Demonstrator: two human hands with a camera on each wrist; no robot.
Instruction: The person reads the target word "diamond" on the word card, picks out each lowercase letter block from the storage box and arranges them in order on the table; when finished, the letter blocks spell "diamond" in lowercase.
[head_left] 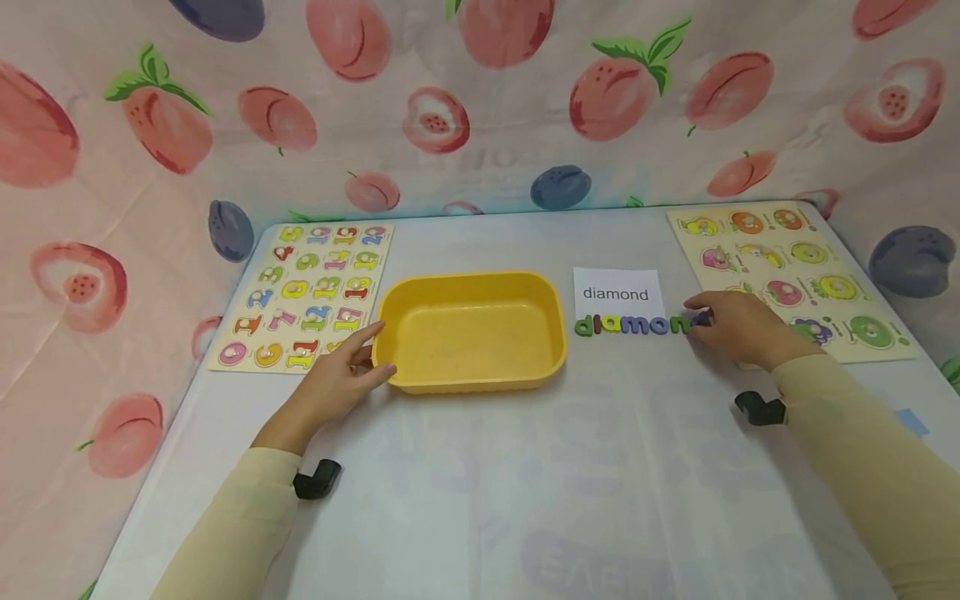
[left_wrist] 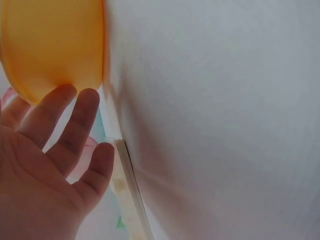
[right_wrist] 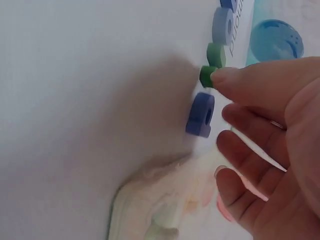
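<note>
My left hand [head_left: 339,377] rests against the left end of a yellow plastic tray [head_left: 555,367], with the thumb near its front corner. The left wrist view shows relaxed fingers [left_wrist: 82,112] touching the tray's wall. At the right end of a row of coloured letters is my right hand [head_left: 738,327]. In the right wrist view its thumb touches the green letter n [right_wrist: 207,76], while the blue letter d [right_wrist: 200,115] lies close by the loosely bent fingers. Left of the n, the row has a green d [head_left: 583,326], then red, yellow and blue letters.
A white card [head_left: 618,283] printed "diamond" lies just behind the letters. To the left is a number puzzle board [head_left: 251,325]; to the right, a fruit puzzle board [head_left: 885,321], partly behind the right hand. A peach-print cloth [head_left: 502,108] hangs behind the white table [head_left: 465,483].
</note>
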